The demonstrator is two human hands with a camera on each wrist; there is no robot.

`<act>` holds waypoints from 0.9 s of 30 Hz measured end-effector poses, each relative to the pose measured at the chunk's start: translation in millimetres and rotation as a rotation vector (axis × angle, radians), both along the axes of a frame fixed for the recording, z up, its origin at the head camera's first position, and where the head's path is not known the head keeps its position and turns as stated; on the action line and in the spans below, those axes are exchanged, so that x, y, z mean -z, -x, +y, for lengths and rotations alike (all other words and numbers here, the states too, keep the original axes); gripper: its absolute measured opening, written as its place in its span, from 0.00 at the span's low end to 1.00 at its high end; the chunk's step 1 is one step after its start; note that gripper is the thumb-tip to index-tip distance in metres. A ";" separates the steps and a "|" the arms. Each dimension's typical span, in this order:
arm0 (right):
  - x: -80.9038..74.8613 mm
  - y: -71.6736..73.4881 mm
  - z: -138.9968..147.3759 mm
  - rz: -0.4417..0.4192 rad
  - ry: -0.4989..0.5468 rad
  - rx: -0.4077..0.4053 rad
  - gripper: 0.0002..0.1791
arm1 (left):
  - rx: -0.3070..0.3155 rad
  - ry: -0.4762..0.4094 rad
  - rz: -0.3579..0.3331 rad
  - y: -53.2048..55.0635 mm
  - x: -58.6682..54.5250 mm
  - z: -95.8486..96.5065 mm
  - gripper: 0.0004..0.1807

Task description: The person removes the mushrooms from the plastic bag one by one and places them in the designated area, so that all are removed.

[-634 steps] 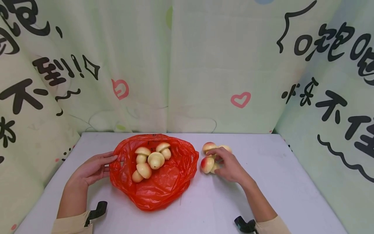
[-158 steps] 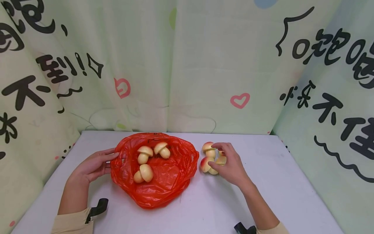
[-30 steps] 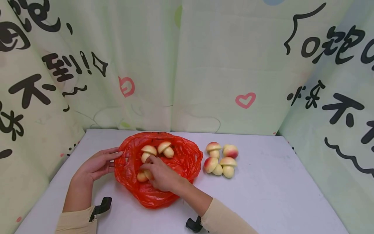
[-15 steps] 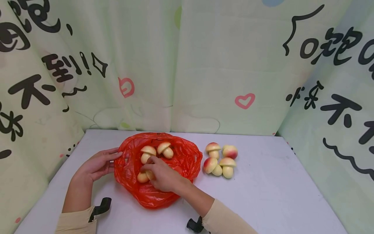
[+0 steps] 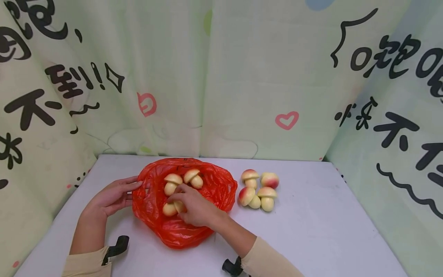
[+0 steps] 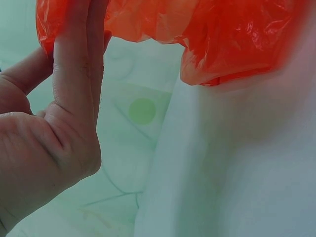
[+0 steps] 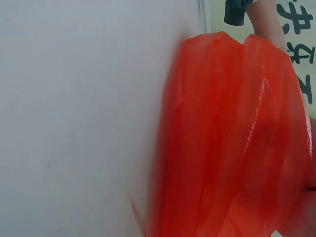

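Printed curtain (image 5: 238, 77): hangs behind the red bag (image 5: 204, 227). White table (image 5: 311, 231): supports the bag, its mouth spread wide. Person's left hand (image 5: 115, 196): thumb and fingers pinch the bag's left edge. Right hand (image 5: 194, 207): inside the bag, fingers curled, gripping one mushroom (image 5: 169, 209). Two pale mushrooms (image 5: 194, 178): in the bag, beyond that hand. Four red-tinged mushrooms (image 5: 267, 198): clustered just right of the bag

Bag (image 5: 178, 235) on table (image 5: 311, 219), perhaps three mushrooms (image 5: 173, 178) inside, four mushrooms (image 5: 267, 192) at right
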State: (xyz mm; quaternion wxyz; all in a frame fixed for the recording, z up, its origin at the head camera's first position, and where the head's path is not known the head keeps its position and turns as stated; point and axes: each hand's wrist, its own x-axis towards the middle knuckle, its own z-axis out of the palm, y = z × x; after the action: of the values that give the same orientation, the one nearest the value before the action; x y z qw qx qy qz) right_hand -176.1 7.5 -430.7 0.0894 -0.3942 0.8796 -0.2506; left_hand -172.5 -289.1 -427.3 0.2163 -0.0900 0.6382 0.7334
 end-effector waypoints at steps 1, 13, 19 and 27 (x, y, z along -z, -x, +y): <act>-0.6 0.3 0.7 0.000 0.009 0.000 0.24 | 0.002 -0.005 0.003 0.2 0.2 -0.2 0.43; -6.9 1.0 12.1 -0.024 0.033 0.007 0.24 | 0.003 -0.017 0.007 -0.4 1.2 0.2 0.43; -10.3 0.5 19.7 -0.022 0.046 0.004 0.23 | 0.006 -0.009 0.014 0.3 2.0 -0.7 0.43; -14.5 2.8 35.0 -0.066 0.119 0.020 0.21 | 0.016 -0.021 0.021 1.0 1.3 0.2 0.43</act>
State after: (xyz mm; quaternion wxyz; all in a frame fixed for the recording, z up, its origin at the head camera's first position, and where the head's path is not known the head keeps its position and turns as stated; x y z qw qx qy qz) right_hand -178.9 42.5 -416.3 0.0922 -0.3817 0.8636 -0.3163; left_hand -173.6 -288.8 -428.6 0.2160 -0.0749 0.6335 0.7392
